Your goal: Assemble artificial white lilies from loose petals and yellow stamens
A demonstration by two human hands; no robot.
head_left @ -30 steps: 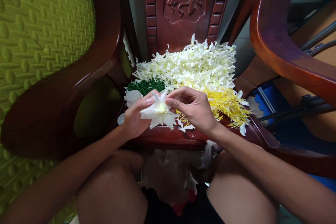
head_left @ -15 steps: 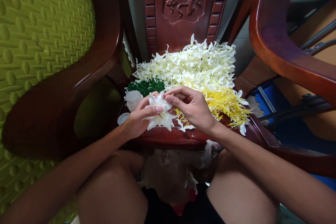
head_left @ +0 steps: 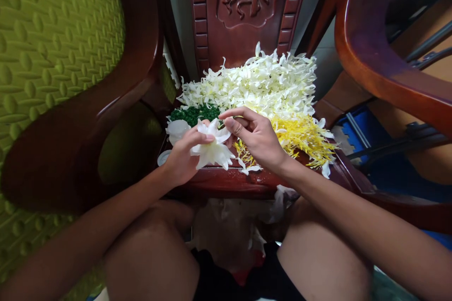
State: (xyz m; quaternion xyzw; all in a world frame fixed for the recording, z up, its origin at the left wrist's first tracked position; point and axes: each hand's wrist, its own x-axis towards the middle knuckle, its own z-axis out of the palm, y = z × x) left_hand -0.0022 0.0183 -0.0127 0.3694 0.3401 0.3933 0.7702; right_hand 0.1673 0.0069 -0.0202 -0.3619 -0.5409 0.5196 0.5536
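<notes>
White star-shaped flower with pointed petals (head_left: 213, 149) pinched in my left hand (head_left: 185, 153), above the front edge of the glossy dark-red wooden seat (head_left: 226, 183).

My left thumb presses on its petals; my right hand (head_left: 259, 138) has thumb and forefinger close together at its upper edge, but I cannot tell whether they grip anything. Behind lies a broad heap of white petal pieces (head_left: 261, 84), with a dark-green clump (head_left: 195, 114) to the left and a bundle of thin yellow strands (head_left: 303, 136) to the right, partly covered by my right hand. A whitish translucent cup-like object (head_left: 177, 129) and a small round white dish-like piece (head_left: 164, 157), partly hidden, sit beside my left hand. Crumpled translucent plastic (head_left: 282, 202) below the seat is too dim to make out.
</notes>
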